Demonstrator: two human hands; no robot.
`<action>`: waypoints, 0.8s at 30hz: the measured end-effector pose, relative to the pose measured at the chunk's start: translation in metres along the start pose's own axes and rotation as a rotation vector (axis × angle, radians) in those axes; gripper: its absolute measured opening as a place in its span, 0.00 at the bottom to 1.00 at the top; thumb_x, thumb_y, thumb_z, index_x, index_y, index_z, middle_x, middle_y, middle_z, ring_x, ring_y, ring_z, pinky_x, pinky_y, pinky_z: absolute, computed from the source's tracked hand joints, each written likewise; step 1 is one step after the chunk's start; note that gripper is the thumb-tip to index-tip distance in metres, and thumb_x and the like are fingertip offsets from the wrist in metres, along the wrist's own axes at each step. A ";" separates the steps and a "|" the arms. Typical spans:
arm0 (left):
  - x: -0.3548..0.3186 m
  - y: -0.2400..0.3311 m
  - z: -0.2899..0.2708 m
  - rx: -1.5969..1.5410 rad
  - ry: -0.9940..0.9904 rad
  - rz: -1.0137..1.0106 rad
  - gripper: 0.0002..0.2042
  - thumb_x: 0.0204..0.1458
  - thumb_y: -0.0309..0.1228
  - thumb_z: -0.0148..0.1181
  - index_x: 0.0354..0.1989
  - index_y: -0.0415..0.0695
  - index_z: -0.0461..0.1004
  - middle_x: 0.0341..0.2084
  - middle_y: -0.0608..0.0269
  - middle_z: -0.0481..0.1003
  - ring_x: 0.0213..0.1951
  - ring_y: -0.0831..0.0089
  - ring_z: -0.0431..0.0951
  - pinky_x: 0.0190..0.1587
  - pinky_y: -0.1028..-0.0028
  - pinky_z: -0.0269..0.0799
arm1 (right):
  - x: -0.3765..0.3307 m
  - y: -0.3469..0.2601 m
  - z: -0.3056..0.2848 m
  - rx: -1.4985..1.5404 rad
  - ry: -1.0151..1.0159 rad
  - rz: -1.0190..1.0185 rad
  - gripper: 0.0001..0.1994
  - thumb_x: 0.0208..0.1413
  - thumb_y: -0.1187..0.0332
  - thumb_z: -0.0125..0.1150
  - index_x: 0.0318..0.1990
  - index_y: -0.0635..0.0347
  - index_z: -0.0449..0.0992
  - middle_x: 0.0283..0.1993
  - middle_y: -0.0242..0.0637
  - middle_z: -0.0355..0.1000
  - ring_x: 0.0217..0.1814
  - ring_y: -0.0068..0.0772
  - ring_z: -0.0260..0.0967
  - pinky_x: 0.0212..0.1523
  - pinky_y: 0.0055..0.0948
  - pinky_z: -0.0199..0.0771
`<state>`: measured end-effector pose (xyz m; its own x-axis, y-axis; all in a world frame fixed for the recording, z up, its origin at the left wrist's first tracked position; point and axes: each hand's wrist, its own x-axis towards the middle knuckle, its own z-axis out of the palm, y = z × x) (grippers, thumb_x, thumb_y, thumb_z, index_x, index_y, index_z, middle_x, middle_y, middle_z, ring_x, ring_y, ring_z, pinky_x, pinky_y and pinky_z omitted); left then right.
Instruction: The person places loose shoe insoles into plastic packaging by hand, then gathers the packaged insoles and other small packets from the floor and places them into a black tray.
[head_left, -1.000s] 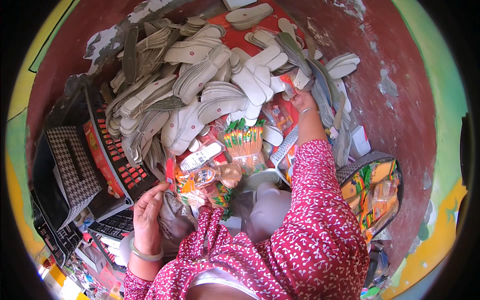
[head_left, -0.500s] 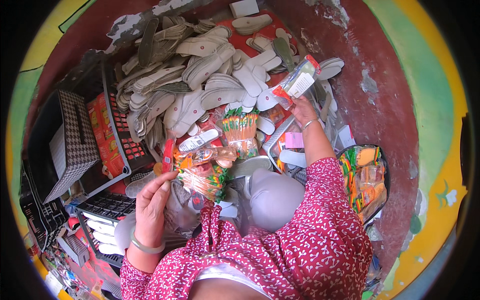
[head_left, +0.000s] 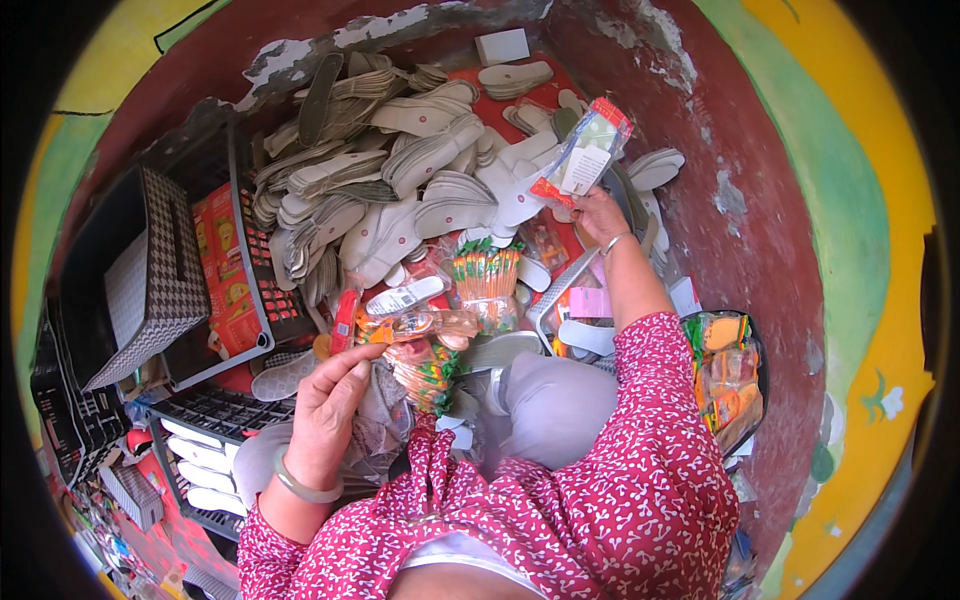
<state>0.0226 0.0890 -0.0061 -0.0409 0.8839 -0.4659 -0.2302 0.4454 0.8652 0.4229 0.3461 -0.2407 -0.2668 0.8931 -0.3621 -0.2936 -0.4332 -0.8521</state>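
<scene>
My right hand (head_left: 600, 218) is closed on the lower end of a clear plastic packet (head_left: 583, 155) with red ends and a white label, held up over the insole pile. Its contents look like pale, flat insoles. Over my lap, my left hand (head_left: 335, 405) has thumb and forefinger pinched together; what they hold, if anything, is too small to tell. By those fingertips lies an orange-and-clear packet (head_left: 415, 325), with a bundle of orange-and-green packets (head_left: 425, 375) below it. Another banded bundle of orange-and-green packets (head_left: 487, 285) stands just beyond.
Stacks of grey-white insoles (head_left: 400, 170) cover the floor ahead. Black plastic crates (head_left: 262, 320) stand left, beside a houndstooth-patterned box (head_left: 165, 265) and red printed packs (head_left: 225, 270). At right sits a black-rimmed container (head_left: 765, 385) of orange packets, near the red wall (head_left: 740, 230).
The whole view has shifted slightly. My right hand still holds the packet, now tilted a little more upright. My left hand has stayed pinched, close to the orange packet.
</scene>
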 end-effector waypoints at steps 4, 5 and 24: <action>-0.003 0.004 0.002 -0.007 -0.042 -0.031 0.12 0.57 0.26 0.47 0.46 0.36 0.72 0.35 0.70 0.73 0.36 0.86 0.68 0.40 0.86 0.62 | 0.014 -0.025 0.036 -0.090 -0.116 0.045 0.14 0.48 0.77 0.54 0.44 0.63 0.71 0.42 0.35 0.73 0.43 0.28 0.70 0.46 0.27 0.68; -0.003 0.005 0.003 -0.003 -0.049 -0.020 0.12 0.57 0.26 0.47 0.46 0.35 0.72 0.36 0.69 0.73 0.37 0.85 0.68 0.41 0.85 0.62 | 0.018 -0.029 0.048 -0.087 -0.145 0.047 0.14 0.48 0.77 0.54 0.45 0.63 0.71 0.43 0.35 0.73 0.43 0.28 0.70 0.46 0.27 0.68; -0.006 0.007 -0.004 -0.053 -0.085 -0.050 0.12 0.57 0.25 0.46 0.47 0.36 0.71 0.34 0.68 0.73 0.35 0.84 0.71 0.40 0.83 0.65 | 0.057 0.000 0.118 0.005 -0.286 0.206 0.13 0.51 0.75 0.54 0.46 0.63 0.69 0.42 0.34 0.72 0.42 0.24 0.70 0.45 0.24 0.69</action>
<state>0.0172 0.0862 0.0019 0.0537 0.8707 -0.4889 -0.2811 0.4830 0.8293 0.2995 0.3830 -0.2174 -0.5671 0.7174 -0.4047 -0.2117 -0.6017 -0.7701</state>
